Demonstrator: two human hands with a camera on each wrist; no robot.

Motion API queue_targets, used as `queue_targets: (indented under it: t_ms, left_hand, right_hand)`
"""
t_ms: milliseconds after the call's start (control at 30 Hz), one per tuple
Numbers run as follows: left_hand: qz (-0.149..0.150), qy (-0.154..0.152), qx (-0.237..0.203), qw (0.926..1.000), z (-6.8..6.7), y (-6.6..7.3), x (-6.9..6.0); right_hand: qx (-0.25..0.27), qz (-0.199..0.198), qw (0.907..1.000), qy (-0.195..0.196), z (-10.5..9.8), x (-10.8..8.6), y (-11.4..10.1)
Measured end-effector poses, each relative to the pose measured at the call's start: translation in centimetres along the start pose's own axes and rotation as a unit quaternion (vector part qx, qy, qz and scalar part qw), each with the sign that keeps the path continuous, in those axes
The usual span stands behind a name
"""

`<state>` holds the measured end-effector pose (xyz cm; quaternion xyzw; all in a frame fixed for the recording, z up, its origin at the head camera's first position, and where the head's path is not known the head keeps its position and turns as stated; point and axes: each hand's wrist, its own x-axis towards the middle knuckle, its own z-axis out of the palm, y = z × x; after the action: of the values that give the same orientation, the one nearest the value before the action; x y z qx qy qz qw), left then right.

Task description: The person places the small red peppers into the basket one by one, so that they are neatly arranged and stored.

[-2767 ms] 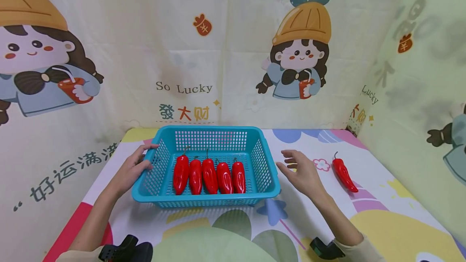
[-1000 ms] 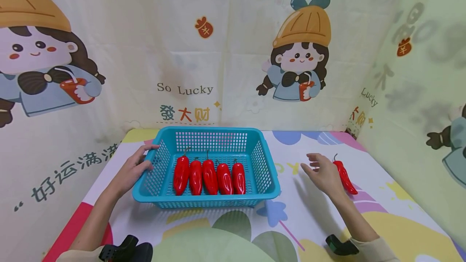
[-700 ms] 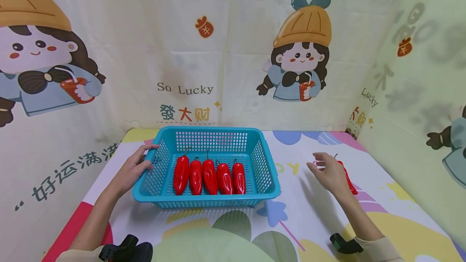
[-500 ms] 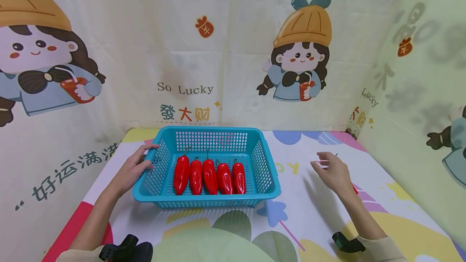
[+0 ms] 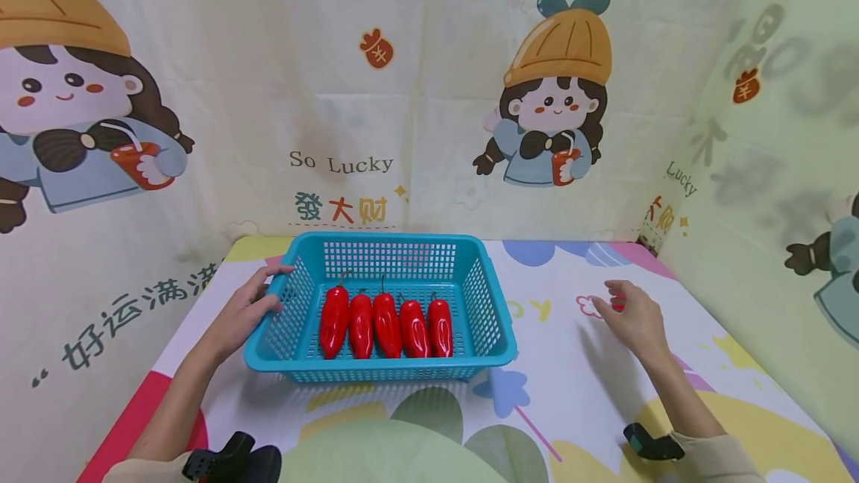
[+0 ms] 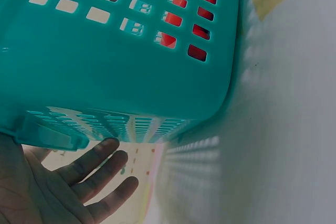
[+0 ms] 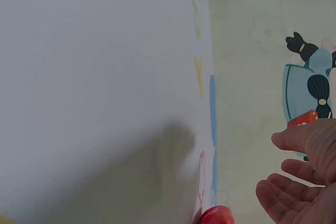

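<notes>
Several glossy red chili peppers with thin stems lie side by side in a blue-green perforated plastic basket. At its left end my left hand holds the rim; the left wrist view shows three fingers spread outside the basket wall. Off to the right, my right hand hovers over the tabletop with fingers loosely bent and nothing between them. One loose chili pepper is mostly hidden behind that hand; its red end shows low in the right wrist view, apart from the fingers.
The table wears a colourful printed cover. A cloth backdrop with cartoon figures rises behind it and along both sides. Black camera mounts sit on both wrists.
My right hand has moved right, away from the basket, until it covers most of the loose chili pepper. The left hand and the basket stay put.
</notes>
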<state>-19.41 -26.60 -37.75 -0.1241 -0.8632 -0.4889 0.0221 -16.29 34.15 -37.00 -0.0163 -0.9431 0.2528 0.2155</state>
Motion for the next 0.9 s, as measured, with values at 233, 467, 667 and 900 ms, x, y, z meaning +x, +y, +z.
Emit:
queue_targets:
  t_ms: [233, 467, 667, 900]
  left_hand:
    - [0.002, 0.000, 0.000, 1.0000, 0.0, 0.0, 0.0]
    - [0.002, -0.001, -0.004, 1.0000, 0.0, 0.0, 0.0]
    - [0.001, 0.000, -0.001, 1.0000, 0.0, 0.0, 0.1]
    - [0.001, 0.001, -0.001, 1.0000, 0.0, -0.1, 0.1]
  right_hand:
    - [-0.006, 0.016, 0.9998, -0.007, -0.4, 0.1, 1.0]
    - [-0.013, 0.053, 0.9979, -0.036, -0.9, 0.3, 1.7]
    - [-0.030, 0.060, 0.9970, -0.038, -1.1, 0.5, 2.7]
    - [-0.039, 0.080, 0.9944, -0.056, -1.0, 0.2, 3.6]
